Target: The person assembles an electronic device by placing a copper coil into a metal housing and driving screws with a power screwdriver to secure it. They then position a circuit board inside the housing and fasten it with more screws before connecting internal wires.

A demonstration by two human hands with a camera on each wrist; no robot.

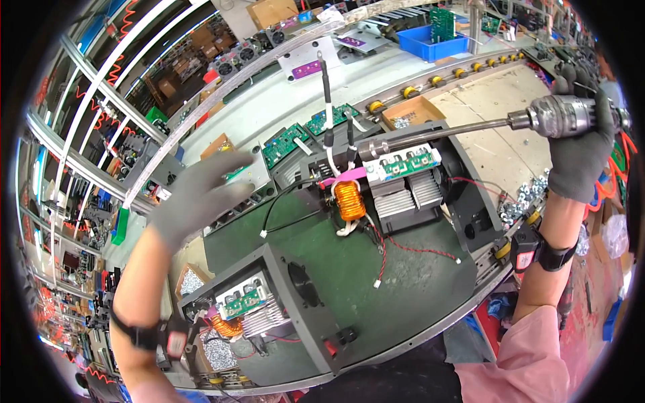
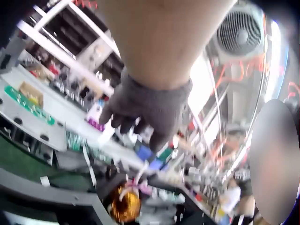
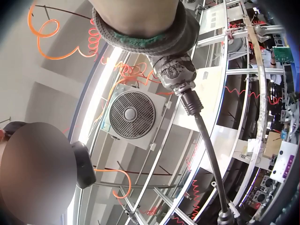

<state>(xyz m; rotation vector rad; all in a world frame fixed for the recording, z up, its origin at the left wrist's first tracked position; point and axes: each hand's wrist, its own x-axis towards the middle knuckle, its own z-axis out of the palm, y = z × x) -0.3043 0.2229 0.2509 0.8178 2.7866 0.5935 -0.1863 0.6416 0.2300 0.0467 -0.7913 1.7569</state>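
Note:
My gloved right hand [image 1: 581,148] grips a metal power driver [image 1: 561,115] at the right; its long shaft points left, the socket end [image 1: 373,149] over the upper edge of a black housing. In the right wrist view the driver [image 3: 176,72] juts from the glove. The housing holds a green board [image 1: 408,163], a finned heatsink [image 1: 424,191] and an orange coil [image 1: 350,201]; black-and-white cables [image 1: 328,111] stand up beside the socket. My gloved left hand [image 1: 201,196] is raised left of the housing with fingers extended, holding nothing; the left wrist view shows it [image 2: 150,110] too.
A second housing [image 1: 295,289] with coil and board sits at the front left of the green mat [image 1: 403,282]. Behind are green circuit boards [image 1: 285,144] and a blue bin [image 1: 433,46]. Loose screws [image 1: 531,195] lie at the right, a cardboard tray [image 1: 413,114] beyond the housing.

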